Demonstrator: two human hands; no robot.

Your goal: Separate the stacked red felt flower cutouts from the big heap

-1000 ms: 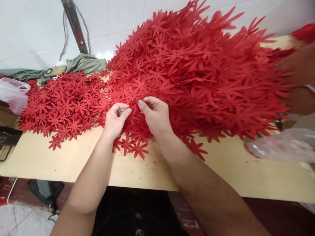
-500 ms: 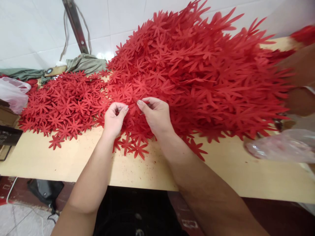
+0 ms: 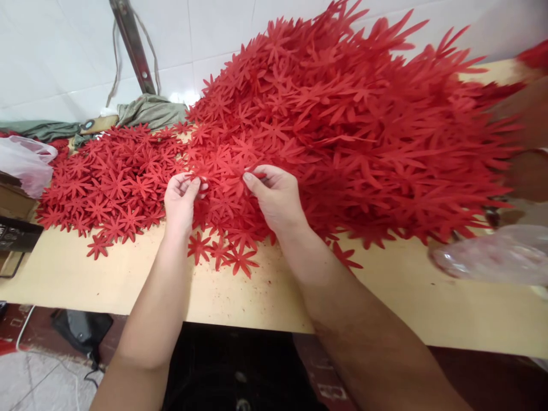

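Note:
Red flower-shaped cutouts with long narrow petals lie in a tall heap (image 3: 342, 125) before me, and a lower pile of them (image 3: 115, 182) spreads to the left. My left hand (image 3: 180, 197) is closed in a pinch, a bit of red cutout showing at its thumb and fingertips. Over the front of the heap, my right hand (image 3: 278, 197) pinches a red flower cutout (image 3: 237, 181) between thumb and forefinger. Red on red hides where the held pieces end. A few loose cutouts (image 3: 240, 260) lie on the wood below my hands.
The pale wooden table (image 3: 240, 308) ends close to my body. A clear plastic bag (image 3: 496, 254) is at the right, a white plastic bag (image 3: 28, 162) at the left by dark boxes (image 3: 17, 234). Greenish cloth (image 3: 152, 111) lies at the back, against the tiled wall (image 3: 222, 28).
My left hand has moved left, widening the gap between my hands. My right hand has shifted only slightly, still pinching red material.

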